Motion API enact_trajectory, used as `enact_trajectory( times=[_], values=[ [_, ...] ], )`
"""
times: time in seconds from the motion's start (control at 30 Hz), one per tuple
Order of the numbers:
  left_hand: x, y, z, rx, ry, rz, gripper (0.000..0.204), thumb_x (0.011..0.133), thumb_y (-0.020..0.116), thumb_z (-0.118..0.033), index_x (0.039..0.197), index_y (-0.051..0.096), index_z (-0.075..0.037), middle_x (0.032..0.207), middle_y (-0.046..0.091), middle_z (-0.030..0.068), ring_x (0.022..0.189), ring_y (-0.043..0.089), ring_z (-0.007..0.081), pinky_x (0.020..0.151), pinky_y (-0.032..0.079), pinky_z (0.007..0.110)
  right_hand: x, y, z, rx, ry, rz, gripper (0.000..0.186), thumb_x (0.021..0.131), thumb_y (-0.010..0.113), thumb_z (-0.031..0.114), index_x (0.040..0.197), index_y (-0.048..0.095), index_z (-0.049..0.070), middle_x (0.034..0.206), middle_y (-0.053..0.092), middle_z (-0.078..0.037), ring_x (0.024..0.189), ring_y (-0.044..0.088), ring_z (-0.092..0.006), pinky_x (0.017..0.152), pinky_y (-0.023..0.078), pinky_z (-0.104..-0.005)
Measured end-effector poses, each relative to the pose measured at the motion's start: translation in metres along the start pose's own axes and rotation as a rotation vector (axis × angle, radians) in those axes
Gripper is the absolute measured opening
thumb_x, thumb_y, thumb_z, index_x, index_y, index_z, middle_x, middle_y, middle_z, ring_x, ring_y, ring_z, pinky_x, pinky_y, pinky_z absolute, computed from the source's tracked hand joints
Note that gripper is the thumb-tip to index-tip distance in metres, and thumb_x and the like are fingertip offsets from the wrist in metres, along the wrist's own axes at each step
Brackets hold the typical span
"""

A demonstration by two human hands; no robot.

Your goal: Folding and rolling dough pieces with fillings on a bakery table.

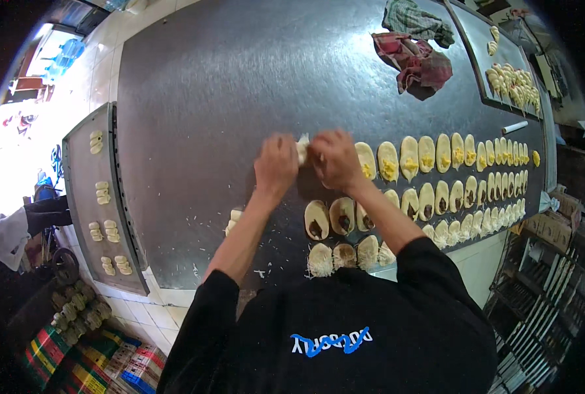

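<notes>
Over the middle of the dark metal table (194, 98), a small pale piece of dough (302, 150) is pinched between my two hands. My left hand (277, 164) has its fingers curled against one end of it. The curled fingers of my right hand (335, 159) close on the other end, beside the first yellow-topped dough oval (366, 159). Below my right forearm runs a row of ovals with dark brown filling (316, 220). Closest to my body lies a row topped with white shreds (320, 260). A shaped dough roll (234, 220) rests beside my left forearm, partly hidden by it.
At the left, a metal tray (85, 197) holds several shaped rolls. Another tray (479, 72) at the far right bears a heap of small twisted dough pieces (512, 84). Crumpled cloths (417, 62) and a white rolling pin (515, 127) lie on the table.
</notes>
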State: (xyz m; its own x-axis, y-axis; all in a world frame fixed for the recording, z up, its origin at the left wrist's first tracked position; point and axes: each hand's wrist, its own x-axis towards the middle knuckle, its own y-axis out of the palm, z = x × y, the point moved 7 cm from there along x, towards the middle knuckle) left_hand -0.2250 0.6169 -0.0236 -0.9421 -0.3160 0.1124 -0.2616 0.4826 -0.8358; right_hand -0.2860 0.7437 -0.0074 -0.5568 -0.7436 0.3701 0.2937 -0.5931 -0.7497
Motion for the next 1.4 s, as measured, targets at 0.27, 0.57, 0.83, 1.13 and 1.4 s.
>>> enact_trajectory(
  times=[0.27,0.57,0.83,1.13,1.4],
  values=[
    [0.022,-0.011,0.017,-0.316,0.06,0.142,0.018,0.094,0.057,-0.021,0.105,0.062,-0.007,0.101,0.063,0.0136,0.093,0.064,0.0338,0.078,0.052,0.044,0.005,-0.001,-0.005,0.146,-0.035,0.083,0.015,0.078,0.07,0.008,0.093,0.067,0.007,0.096,0.064,-0.012,0.087,0.059,-0.031,0.079,0.048,-0.0403],
    [0.076,-0.071,0.016,-0.263,-0.065,-0.246,0.019,0.094,0.058,-0.015,0.107,0.063,-0.003,0.102,0.064,0.0155,0.093,0.065,0.0323,0.079,0.052,0.041,0.051,0.025,-0.014,0.199,0.033,0.154,0.026,0.079,0.066,0.008,0.105,0.063,0.004,0.097,0.06,-0.018,0.092,0.058,-0.0394,0.081,0.049,-0.0445],
    [-0.024,-0.025,0.046,-0.435,-0.189,0.138,0.032,0.088,0.063,-0.011,0.117,0.061,0.001,0.11,0.065,0.0177,0.094,0.067,0.0255,0.082,0.054,0.035,-0.006,0.04,0.02,0.076,0.1,0.226,0.047,0.072,0.077,0.008,0.116,0.06,0.005,0.115,0.06,-0.02,0.106,0.059,-0.0372,0.087,0.051,-0.0405],
    [-0.027,-0.003,0.029,-0.551,-0.305,0.126,0.038,0.078,0.075,-0.006,0.115,0.066,-0.001,0.102,0.068,0.0131,0.09,0.069,0.0227,0.082,0.055,0.034,-0.019,0.026,0.017,0.103,0.381,-0.036,0.051,0.075,0.073,0.006,0.123,0.056,0.002,0.092,0.069,-0.02,0.087,0.068,-0.0355,0.082,0.054,-0.0405],
    [-0.069,-0.016,0.02,-0.445,-0.231,0.117,0.072,0.075,0.08,-0.019,0.135,0.046,-0.001,0.124,0.054,0.0183,0.113,0.056,0.0309,0.096,0.047,0.039,-0.046,-0.026,0.035,0.085,0.466,-0.106,0.054,0.076,0.079,0.019,0.123,0.056,0.005,0.129,0.049,-0.022,0.118,0.048,-0.0378,0.099,0.041,-0.0462]
  ],
)
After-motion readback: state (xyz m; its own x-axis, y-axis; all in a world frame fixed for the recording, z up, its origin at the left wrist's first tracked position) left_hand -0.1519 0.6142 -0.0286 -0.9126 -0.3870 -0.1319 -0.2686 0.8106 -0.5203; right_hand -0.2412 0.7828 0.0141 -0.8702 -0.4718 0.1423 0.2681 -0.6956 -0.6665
